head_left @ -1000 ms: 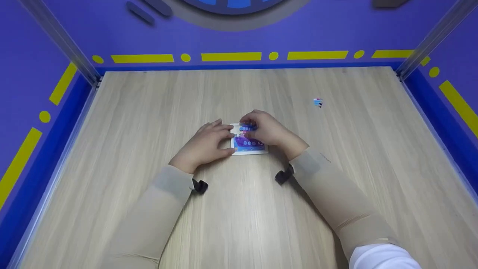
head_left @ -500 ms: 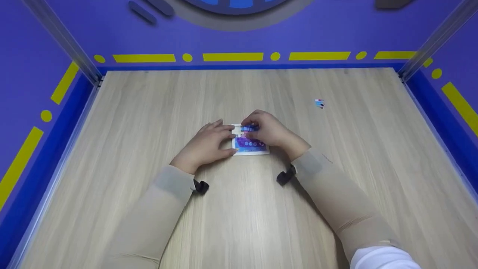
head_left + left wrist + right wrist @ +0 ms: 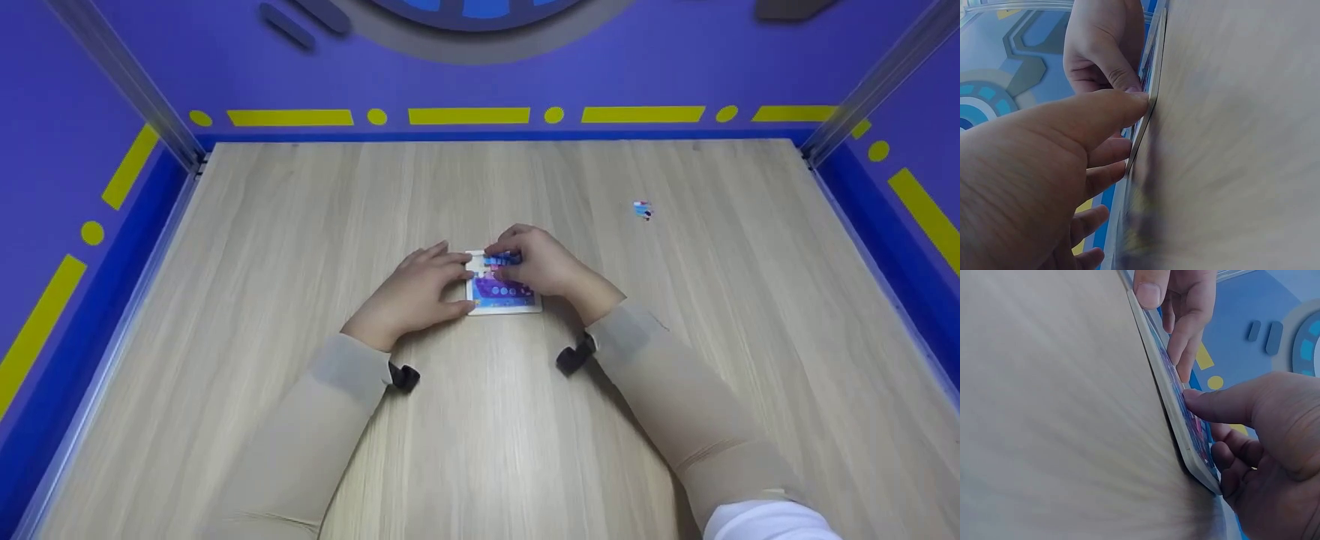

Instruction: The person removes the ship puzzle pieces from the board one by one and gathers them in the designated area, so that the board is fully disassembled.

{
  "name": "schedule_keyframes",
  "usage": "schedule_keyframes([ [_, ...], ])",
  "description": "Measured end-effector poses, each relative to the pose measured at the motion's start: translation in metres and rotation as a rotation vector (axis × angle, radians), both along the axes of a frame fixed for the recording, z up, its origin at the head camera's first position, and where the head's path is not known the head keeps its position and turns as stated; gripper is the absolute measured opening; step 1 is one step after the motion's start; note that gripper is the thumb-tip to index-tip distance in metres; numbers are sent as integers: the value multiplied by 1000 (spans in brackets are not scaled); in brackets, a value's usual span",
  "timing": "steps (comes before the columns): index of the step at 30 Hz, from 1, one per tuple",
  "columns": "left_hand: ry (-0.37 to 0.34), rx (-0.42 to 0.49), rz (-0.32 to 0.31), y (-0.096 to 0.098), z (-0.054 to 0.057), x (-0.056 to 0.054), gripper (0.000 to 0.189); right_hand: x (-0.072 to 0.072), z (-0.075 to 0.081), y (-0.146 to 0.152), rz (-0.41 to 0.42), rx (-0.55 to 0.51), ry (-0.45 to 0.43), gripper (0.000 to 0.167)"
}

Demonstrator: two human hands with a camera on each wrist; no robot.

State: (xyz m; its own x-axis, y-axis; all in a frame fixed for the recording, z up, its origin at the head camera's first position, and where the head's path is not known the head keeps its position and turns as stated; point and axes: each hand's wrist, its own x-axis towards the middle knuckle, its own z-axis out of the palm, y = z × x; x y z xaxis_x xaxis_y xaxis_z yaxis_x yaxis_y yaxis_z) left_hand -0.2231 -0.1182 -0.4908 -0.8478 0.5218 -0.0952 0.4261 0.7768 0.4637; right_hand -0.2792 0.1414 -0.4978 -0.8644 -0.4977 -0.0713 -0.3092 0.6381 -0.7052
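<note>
A small jigsaw puzzle in a white-rimmed frame (image 3: pixel 504 309) lies mid-table, with a purple and blue picture and a pale bare patch at its upper left. My left hand (image 3: pixel 424 289) steadies the frame's left side, thumb and fingertips resting along the rim with fingers fairly straight. Over the upper right of the picture, my right hand (image 3: pixel 547 262) is curled, thumb and index finger pinching a blue puzzle piece (image 3: pixel 496 261) low over the picture. In the right wrist view the thumb (image 3: pixel 1196 402) presses at the picture surface; the hand covers the frame's right part.
Farther back on the right lies a loose cluster of puzzle pieces (image 3: pixel 643 210). The wood-grain table (image 3: pixel 480 420) is bounded by a purple back wall (image 3: pixel 465 86) and side walls with yellow marks. Dark camera mounts (image 3: pixel 575 356) sit at both wrists.
My hands keep almost the same places. The right fingers shift only slightly over the picture's upper part, and the whole view drifts a little.
</note>
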Motion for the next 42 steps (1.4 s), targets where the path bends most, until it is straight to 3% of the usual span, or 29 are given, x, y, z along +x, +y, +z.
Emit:
schedule_keyframes([
  [8, -5, 0, 4, 0, 0, 0, 60, 0, 1, 1, 55, 25, -2, 38],
  [16, -9, 10, -1, -1, 0, 0, 59, -2, 0, 2, -2, -6, -40, 40],
  [25, -6, 7, -15, -1, 0, 0, 60, -2, 0, 5, -2, -39, -71, 33],
  [31, -6, 7, -10, -1, 0, 0, 59, -3, 0, 8, -24, -66, -73, 37],
  [42, 2, 3, -10, -1, -1, 0, 59, -6, -2, 10, -12, -81, -47, 22],
])
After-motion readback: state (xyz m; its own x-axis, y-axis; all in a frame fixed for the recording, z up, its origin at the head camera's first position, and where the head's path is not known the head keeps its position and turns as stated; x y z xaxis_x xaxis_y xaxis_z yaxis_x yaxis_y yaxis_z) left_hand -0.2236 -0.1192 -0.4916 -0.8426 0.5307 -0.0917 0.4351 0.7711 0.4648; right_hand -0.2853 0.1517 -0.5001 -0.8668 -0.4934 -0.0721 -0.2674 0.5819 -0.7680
